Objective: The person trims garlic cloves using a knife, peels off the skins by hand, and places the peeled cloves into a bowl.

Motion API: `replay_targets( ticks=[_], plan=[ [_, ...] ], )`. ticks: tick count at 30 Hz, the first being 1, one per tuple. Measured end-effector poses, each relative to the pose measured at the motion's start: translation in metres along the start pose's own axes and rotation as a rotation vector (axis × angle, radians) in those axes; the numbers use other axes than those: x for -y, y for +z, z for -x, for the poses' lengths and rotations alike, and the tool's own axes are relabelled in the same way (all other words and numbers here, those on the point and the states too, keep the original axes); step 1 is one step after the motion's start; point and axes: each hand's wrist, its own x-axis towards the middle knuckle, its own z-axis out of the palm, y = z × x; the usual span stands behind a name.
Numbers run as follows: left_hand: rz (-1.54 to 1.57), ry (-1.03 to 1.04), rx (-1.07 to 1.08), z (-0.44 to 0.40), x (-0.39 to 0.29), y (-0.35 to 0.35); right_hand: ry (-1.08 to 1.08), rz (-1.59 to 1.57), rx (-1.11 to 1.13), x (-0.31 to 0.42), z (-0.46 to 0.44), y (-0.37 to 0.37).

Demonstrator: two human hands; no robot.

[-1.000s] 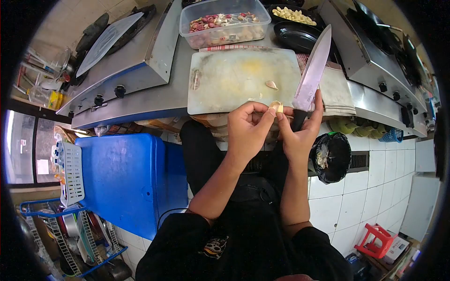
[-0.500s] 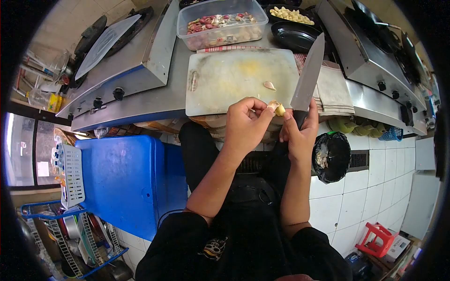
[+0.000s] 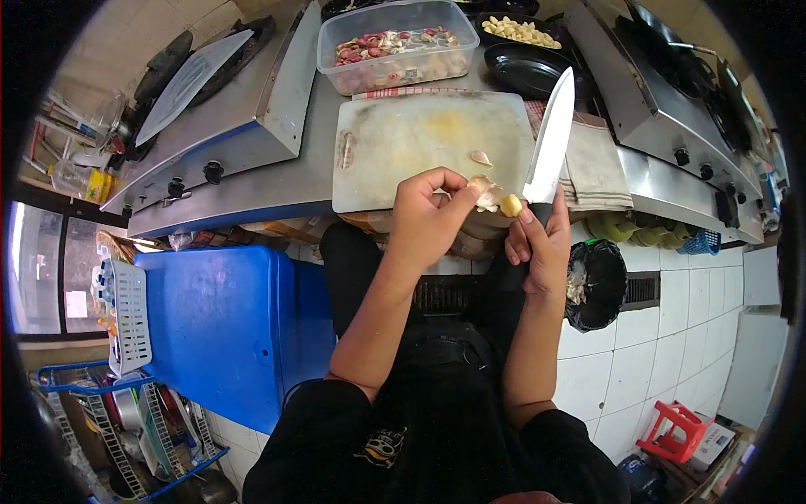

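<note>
My left hand (image 3: 432, 210) pinches a papery strip of garlic skin (image 3: 485, 193) above the near edge of the white cutting board (image 3: 395, 172). Just right of the skin is a pale yellow peeled garlic clove (image 3: 510, 206), at the thumb tip of my right hand (image 3: 541, 244). That hand is closed round the black handle of a large knife (image 3: 552, 134), whose broad blade points up and away from me. On the board lies one more piece of garlic (image 3: 480, 158), whitish and thin-looking. Whether skin and clove still touch is hard to make out.
Behind the board stands a clear plastic box (image 3: 395, 80) with shallots and garlic. A black dish of peeled cloves (image 3: 520, 32) and an oval black dish (image 3: 533, 71) are at its right. Stoves flank the counter. A black-lined bin (image 3: 600, 286) stands on the floor at right.
My left hand has moved slightly left, drawing the skin away from the clove. The clove now shows more fully at my right thumb. The knife has shifted a little, its blade brighter.
</note>
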Motion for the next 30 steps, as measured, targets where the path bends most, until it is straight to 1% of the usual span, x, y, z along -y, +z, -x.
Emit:
replay_targets(
  ticks=[1,3,4,6,7,9,10,12,14,15,18,19,22,23,24,26,28,30],
  plan=[
    [0.002,0.002,-0.001,0.001,-0.005,-0.001,-0.001,0.002,0.002,0.001,0.0,0.0],
    [0.147,-0.085,-0.041,0.002,-0.016,-0.004,0.005,-0.046,0.025,0.002,-0.001,-0.002],
    [0.15,-0.083,-0.043,0.001,-0.015,-0.005,0.004,-0.042,0.028,0.004,-0.002,-0.001],
    [0.298,0.074,-0.148,-0.006,-0.01,-0.01,-0.034,0.057,0.011,0.01,-0.007,0.003],
    [0.293,0.096,-0.186,-0.01,-0.004,-0.017,-0.048,0.095,0.016,0.012,-0.015,0.0],
    [0.222,0.052,-0.256,-0.015,0.011,-0.034,-0.071,0.217,0.011,0.024,-0.041,-0.005],
    [0.17,0.065,-0.296,-0.016,0.015,-0.039,-0.11,0.267,0.012,0.031,-0.06,-0.006],
    [0.034,0.153,-0.367,-0.022,0.033,-0.046,-0.207,0.356,-0.011,0.045,-0.105,-0.003],
    [0.013,0.193,-0.405,-0.025,0.049,-0.049,-0.332,0.486,-0.037,0.054,-0.162,-0.006],
    [-0.025,0.202,-0.418,-0.026,0.055,-0.051,-0.391,0.573,-0.058,0.061,-0.186,-0.004],
    [-0.187,0.294,-0.455,-0.032,0.069,-0.051,-0.476,0.71,-0.117,0.074,-0.261,-0.001],
    [-0.191,0.317,-0.454,-0.034,0.073,-0.051,-0.511,0.761,-0.151,0.075,-0.285,-0.003],
    [-0.157,0.296,-0.45,-0.037,0.075,-0.052,-0.503,0.923,-0.225,0.08,-0.342,-0.004],
    [-0.143,0.286,-0.435,-0.038,0.075,-0.053,-0.549,1.071,-0.327,0.081,-0.353,-0.004],
    [-0.142,0.279,-0.429,-0.038,0.075,-0.054,-0.544,1.076,-0.333,0.08,-0.365,-0.007],
    [-0.02,0.227,-0.428,-0.038,0.075,-0.054,-0.505,1.304,-0.389,0.082,-0.39,-0.015],
    [0.004,0.199,-0.41,-0.038,0.069,-0.055,-0.472,1.356,-0.414,0.079,-0.41,-0.026],
    [0.024,0.176,-0.396,-0.037,0.068,-0.057,-0.72,1.579,-0.514,0.072,-0.418,-0.037]
  ],
)
